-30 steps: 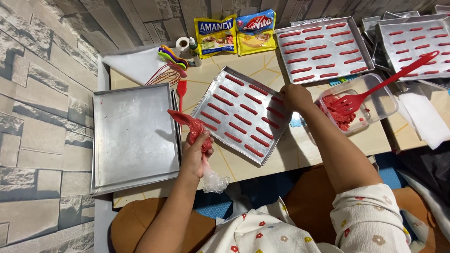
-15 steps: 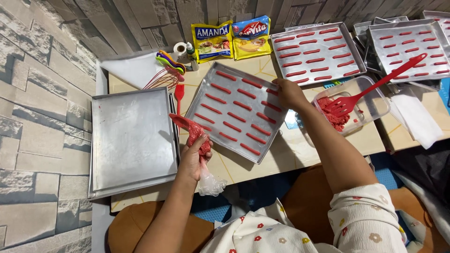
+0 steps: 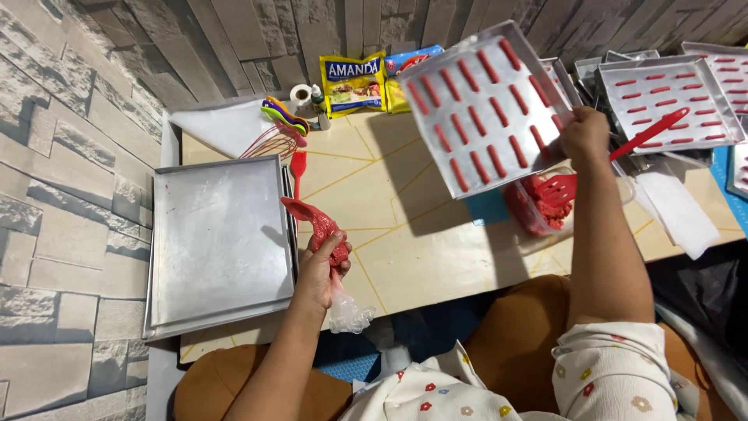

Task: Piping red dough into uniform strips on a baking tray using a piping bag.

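The person's left hand (image 3: 321,269) is gripping a red-filled piping bag (image 3: 315,226), its fingers clenched around the bag's lower part while the nozzle end is pointing up and away toward the far side of the table (image 3: 389,210). The bag's loose clear plastic tail is hanging below the hand, past the table's near edge. Just left of this hand an empty metal tray (image 3: 218,242) is lying flat on the table.

The right hand (image 3: 584,134) is grasping the near corner of a filled tray (image 3: 483,109), fingers closed on its rim, and is holding it tilted in the air above the table, well apart from the piping bag. Rows of short red strips are covering that tray. Below it a clear container of red batter (image 3: 538,206) is sitting with a red spatula (image 3: 615,156) leaning in it.
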